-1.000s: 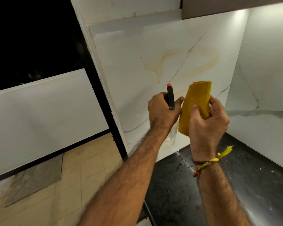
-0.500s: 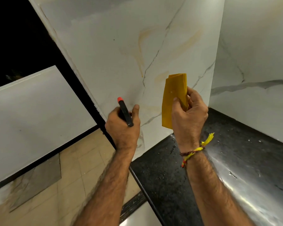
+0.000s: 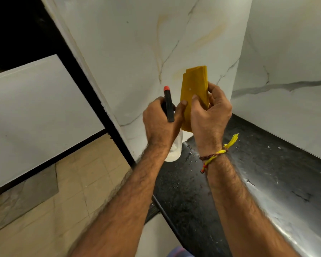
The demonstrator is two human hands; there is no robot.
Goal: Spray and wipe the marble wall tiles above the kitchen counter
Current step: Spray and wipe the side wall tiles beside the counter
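My left hand [image 3: 160, 121] grips a spray bottle [image 3: 168, 103] with a black head and a red nozzle tip; its clear body shows below my wrist. My right hand [image 3: 209, 112] holds a folded yellow cloth [image 3: 194, 89] upright, thumb on its front. The left thumb touches the cloth's left edge. Both hands are close together in front of the white marble wall tile [image 3: 137, 52], which has grey veins and yellowish stains. A second marble tile [image 3: 285, 62] forms the corner on the right.
A glossy black counter [image 3: 258, 182] with water droplets runs below the tiles. A black frame [image 3: 93, 93] edges the wall on the left, with a white panel [image 3: 35, 117] and beige floor tiles [image 3: 72, 191] beyond it.
My left hand with the spray bottle has moved right, back beside the cloth, and its thumb now touches the cloth. The view has shifted slightly.
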